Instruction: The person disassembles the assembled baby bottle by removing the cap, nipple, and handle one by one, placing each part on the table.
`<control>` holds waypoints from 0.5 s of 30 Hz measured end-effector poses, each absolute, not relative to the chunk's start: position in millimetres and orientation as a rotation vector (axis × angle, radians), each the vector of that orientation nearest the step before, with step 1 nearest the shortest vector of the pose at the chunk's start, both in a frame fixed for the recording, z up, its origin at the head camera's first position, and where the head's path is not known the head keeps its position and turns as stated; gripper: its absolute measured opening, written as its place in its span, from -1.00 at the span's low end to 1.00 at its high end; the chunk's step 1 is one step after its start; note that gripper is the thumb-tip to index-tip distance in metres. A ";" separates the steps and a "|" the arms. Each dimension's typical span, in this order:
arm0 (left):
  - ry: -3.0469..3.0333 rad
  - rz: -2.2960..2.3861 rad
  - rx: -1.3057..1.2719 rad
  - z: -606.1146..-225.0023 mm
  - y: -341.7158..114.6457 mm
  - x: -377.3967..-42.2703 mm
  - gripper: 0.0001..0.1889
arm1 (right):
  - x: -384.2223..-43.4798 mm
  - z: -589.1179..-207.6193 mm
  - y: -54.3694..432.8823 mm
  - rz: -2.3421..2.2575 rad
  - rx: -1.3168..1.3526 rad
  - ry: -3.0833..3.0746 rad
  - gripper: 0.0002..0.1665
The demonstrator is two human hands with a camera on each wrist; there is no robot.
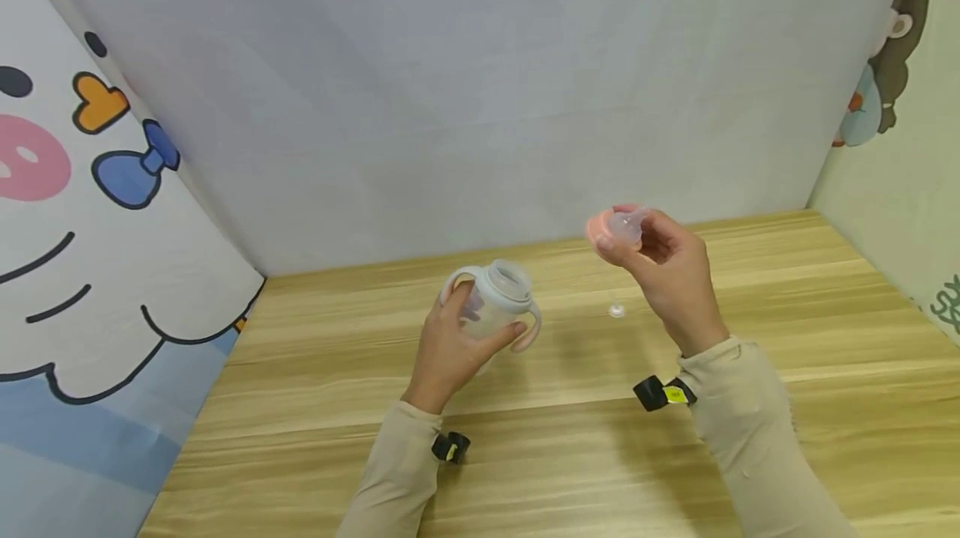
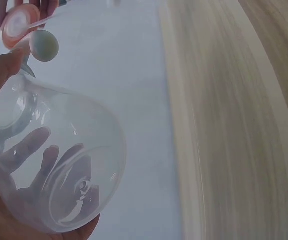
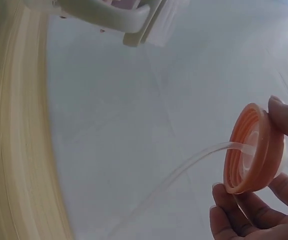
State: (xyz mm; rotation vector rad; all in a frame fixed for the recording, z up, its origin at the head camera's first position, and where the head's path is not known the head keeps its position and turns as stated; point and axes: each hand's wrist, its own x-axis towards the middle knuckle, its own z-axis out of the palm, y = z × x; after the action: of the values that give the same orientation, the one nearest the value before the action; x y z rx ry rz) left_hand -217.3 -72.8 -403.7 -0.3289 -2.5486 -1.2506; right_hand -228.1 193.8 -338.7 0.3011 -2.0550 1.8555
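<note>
In the head view my left hand (image 1: 444, 350) grips a clear baby bottle (image 1: 491, 319), its open mouth tilted up. A pale collar with two handles (image 1: 529, 329) surrounds its neck. The left wrist view shows my fingers through the transparent bottle wall (image 2: 96, 125). To the right and a little higher, my right hand (image 1: 678, 279) pinches a nipple lid with a pink-orange ring (image 1: 597, 229). From the underside of that ring a clear straw (image 3: 179, 171) curves down, with a small white weight (image 1: 617, 311) at its lower end. Lid and bottle are apart.
A wood-grain table (image 1: 315, 404) lies below both hands. A pale backdrop (image 1: 480, 104) stands behind it, with a cartoon-printed panel (image 1: 97, 271) on the left and a greenish one (image 1: 892, 213) on the right. Small black cameras (image 1: 649, 394) sit at the wrists.
</note>
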 end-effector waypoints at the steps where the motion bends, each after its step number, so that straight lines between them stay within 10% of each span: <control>1: -2.547 -1.254 -0.329 -403.8 -72.9 -217.2 -0.31 | -228.6 -340.0 194.2 1.828 0.294 -2.091 -0.55; 15: -2.536 -1.248 -0.348 -402.0 -74.1 -215.9 -0.32 | -239.5 -361.4 191.4 1.712 0.243 -2.340 -0.36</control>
State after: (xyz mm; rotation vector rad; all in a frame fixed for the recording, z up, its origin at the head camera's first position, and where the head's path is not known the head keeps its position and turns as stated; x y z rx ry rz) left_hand -215.9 -74.1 -402.0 -0.3478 -2.5356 -1.2480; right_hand -239.5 191.4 -361.4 0.2427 -2.3400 1.7123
